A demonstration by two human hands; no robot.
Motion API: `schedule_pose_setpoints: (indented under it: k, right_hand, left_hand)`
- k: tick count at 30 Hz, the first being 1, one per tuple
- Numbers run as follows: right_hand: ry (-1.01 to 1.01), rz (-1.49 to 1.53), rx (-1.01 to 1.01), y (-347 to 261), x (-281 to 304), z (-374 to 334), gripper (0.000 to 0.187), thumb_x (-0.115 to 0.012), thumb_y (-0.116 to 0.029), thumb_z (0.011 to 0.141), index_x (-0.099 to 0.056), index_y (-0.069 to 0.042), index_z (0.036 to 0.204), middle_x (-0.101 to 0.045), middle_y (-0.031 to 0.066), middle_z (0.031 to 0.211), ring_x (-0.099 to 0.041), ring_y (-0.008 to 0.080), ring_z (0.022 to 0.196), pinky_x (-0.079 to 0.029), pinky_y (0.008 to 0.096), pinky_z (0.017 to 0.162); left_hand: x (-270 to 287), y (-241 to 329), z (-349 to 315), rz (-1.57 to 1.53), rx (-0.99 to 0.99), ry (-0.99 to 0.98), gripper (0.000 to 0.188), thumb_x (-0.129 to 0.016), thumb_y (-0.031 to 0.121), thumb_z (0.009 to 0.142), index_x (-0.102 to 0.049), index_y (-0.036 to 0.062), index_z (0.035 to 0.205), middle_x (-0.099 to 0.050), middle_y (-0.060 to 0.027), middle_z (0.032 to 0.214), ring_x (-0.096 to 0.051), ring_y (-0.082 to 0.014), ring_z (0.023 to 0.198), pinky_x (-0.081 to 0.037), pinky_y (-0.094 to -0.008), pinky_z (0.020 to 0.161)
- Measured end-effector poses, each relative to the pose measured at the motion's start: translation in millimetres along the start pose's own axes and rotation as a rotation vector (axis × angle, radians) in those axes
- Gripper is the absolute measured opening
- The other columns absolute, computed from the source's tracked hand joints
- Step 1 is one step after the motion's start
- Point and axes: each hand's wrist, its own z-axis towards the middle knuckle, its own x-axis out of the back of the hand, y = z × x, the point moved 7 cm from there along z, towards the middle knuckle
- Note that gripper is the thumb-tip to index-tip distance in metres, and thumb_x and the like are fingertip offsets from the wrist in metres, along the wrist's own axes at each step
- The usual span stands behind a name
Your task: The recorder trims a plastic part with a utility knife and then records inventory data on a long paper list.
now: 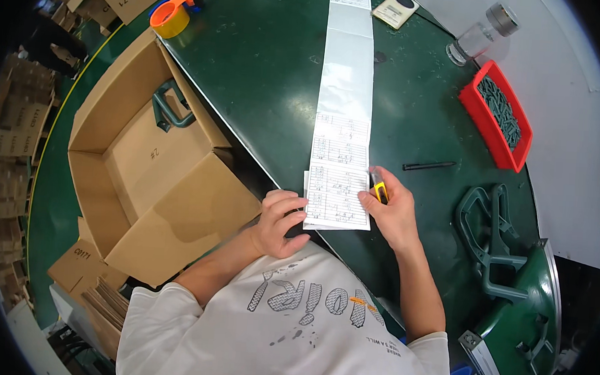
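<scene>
A long strip of white printed labels (345, 87) stretches over the green table, its near end lying on other sheets at the table edge. At that end's left edge is my left hand (278, 224), fingers bent against the paper and thumb apart. My right hand (396, 210) is closed around a yellow utility knife (380, 190), its thumb at the strip's right edge. A black pen (429, 166) lies to the right of the strip. The fingertips of my left hand are partly hidden at the paper's edge.
An open cardboard box (184, 225) stands left, with a dark green handle-shaped part (174, 111) inside. Orange tape dispenser (169, 21), glass bottle (475, 41), red tray (520, 156) of screws and green frame parts (473, 219) surround the green table (265, 82). Another person's legs (51, 47) show far left.
</scene>
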Motion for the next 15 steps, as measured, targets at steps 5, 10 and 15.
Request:
schedule_pose_setpoints:
  k: [5, 10, 15]
  right_hand:
    - [0.014, 0.084, 0.016, 3.3, 3.2, 14.6, 0.046, -0.069, -0.008, 0.085, -0.055, 0.005, 0.127, -0.065, 0.0039, 0.087, -0.056, 0.0085, 0.074, -0.048, 0.0250, 0.069]
    - [0.077, 0.389, -0.171, -15.0, 9.4, 14.4, 0.039, -0.064, -0.001, 0.088, -0.056, 0.004, 0.126, -0.062, 0.0002, 0.083, -0.051, 0.0047, 0.069, -0.044, 0.0218, 0.062]
    - [0.245, 0.088, 0.036, -7.8, 18.8, 40.6, 0.037, -0.061, -0.001, 0.090, -0.056, 0.002, 0.126, -0.058, -0.0007, 0.078, -0.049, 0.0046, 0.066, -0.043, 0.0207, 0.063]
  left_hand:
    - [-12.1, -10.7, -4.0, 0.016, 0.120, 0.056, 0.086, -0.087, 0.017, 0.065, -0.039, 0.0012, 0.135, -0.052, -0.0208, 0.125, -0.050, -0.0390, 0.110, -0.041, -0.0485, 0.093]
    - [-14.8, -12.2, 2.9, -0.018, 0.153, -0.035, 0.085, -0.088, 0.022, 0.064, -0.043, 0.0012, 0.133, -0.052, -0.0201, 0.125, -0.051, -0.0372, 0.110, -0.042, -0.0469, 0.094]
    - [-16.0, -0.1, 4.3, 0.076, 0.037, -0.012, 0.054, -0.082, 0.022, 0.068, -0.059, 0.0042, 0.114, -0.057, -0.0138, 0.119, -0.054, -0.0317, 0.108, -0.042, -0.0422, 0.087]
